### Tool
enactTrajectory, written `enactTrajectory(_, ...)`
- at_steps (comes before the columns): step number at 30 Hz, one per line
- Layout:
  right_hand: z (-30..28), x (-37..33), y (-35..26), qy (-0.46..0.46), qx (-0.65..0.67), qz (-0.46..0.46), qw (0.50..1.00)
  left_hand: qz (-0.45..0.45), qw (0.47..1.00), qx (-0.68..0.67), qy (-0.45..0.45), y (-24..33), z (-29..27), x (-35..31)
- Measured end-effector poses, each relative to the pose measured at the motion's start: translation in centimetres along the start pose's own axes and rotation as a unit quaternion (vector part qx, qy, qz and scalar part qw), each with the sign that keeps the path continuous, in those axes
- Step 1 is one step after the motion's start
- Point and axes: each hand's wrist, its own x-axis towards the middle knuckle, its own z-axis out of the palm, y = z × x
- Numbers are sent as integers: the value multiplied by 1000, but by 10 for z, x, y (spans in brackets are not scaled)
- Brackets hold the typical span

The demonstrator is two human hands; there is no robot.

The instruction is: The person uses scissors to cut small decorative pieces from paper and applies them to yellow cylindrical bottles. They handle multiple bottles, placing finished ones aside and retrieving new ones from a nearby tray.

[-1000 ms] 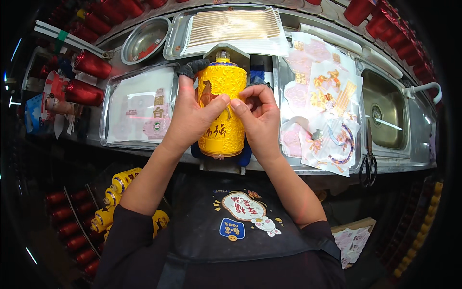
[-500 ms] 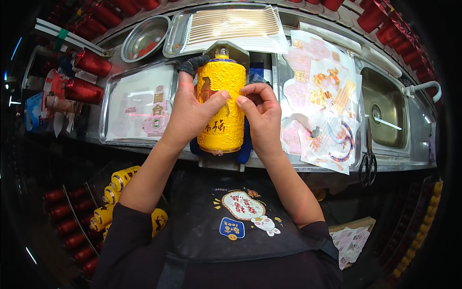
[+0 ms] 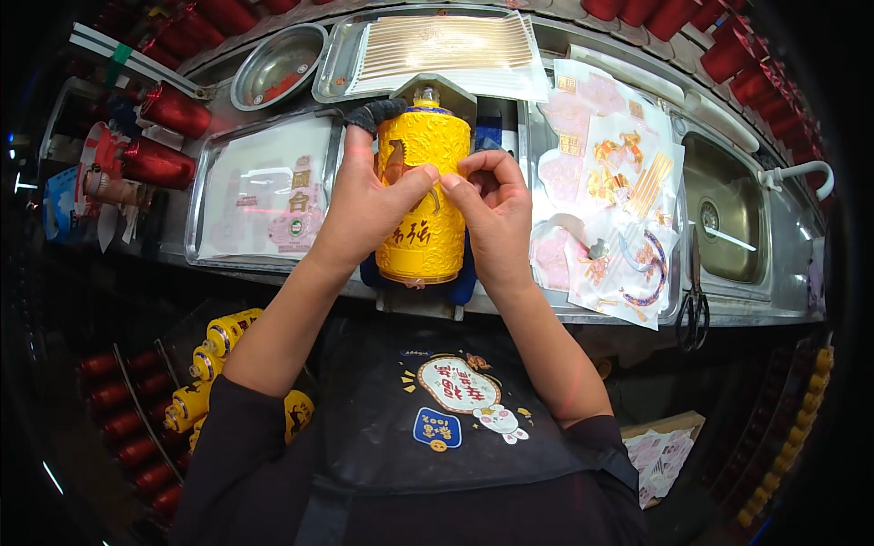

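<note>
At the counter's (image 3: 746, 314) front edge, the likely rigid embossed bottle (image 3: 431, 220) is being clasped, safest mid-body, by the curled left hand (image 3: 366, 214), the right hand (image 3: 499, 207) being nearly pinched, hold unclear.

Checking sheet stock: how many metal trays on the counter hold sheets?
3: a left tray, beside the yellow bottle; a back tray, beyond it; and a right tray, next to the sink. Others could be hidden in the dark edges.
</note>
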Motion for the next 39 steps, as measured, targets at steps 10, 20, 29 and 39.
enactTrajectory(10,-3,-27,-26,-26,-314,-316,895,-36,997,-62,-10,2,-8,-1)
enactTrajectory(20,0,-35,-26,-46,-495,-351,794,-12,1000,22,11,-2,-5,-1)
enactTrajectory(29,-10,-29,-19,-30,-418,-366,831,-44,997,-57,-7,6,-14,1)
enactTrajectory(39,-39,-61,-13,-128,-467,-169,859,-29,978,206,-5,11,-31,52)
